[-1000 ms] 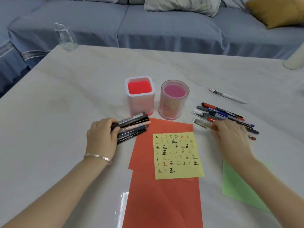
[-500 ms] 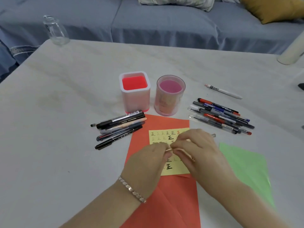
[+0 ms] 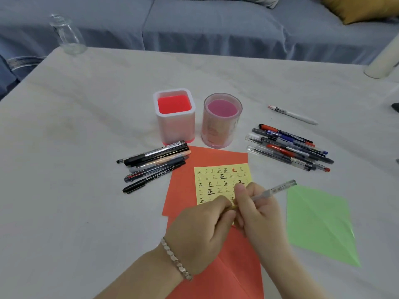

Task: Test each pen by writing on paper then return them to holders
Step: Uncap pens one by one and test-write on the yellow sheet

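My right hand (image 3: 257,210) grips a clear pen (image 3: 278,188) whose barrel points up and to the right. My left hand (image 3: 203,227) pinches the pen's near end, probably its cap, right against the right hand. Both hands hover over a yellow note (image 3: 216,180) filled with written marks, which lies on orange paper (image 3: 183,184). Behind it stand a square white holder (image 3: 174,117) with a red inside and a round pink holder (image 3: 221,119). A pile of dark pens (image 3: 155,165) lies to the left, another pile of pens (image 3: 289,147) to the right.
A single white pen (image 3: 293,115) lies apart at the back right. Green paper (image 3: 319,223) lies to the right of my hands. A glass jar (image 3: 67,35) stands at the table's far left corner, a white cylinder (image 3: 382,61) at the far right. A blue sofa runs behind.
My left hand let go of the left pile and my right hand took a clear pen from the right pile. Both hands came together over the yellow note.
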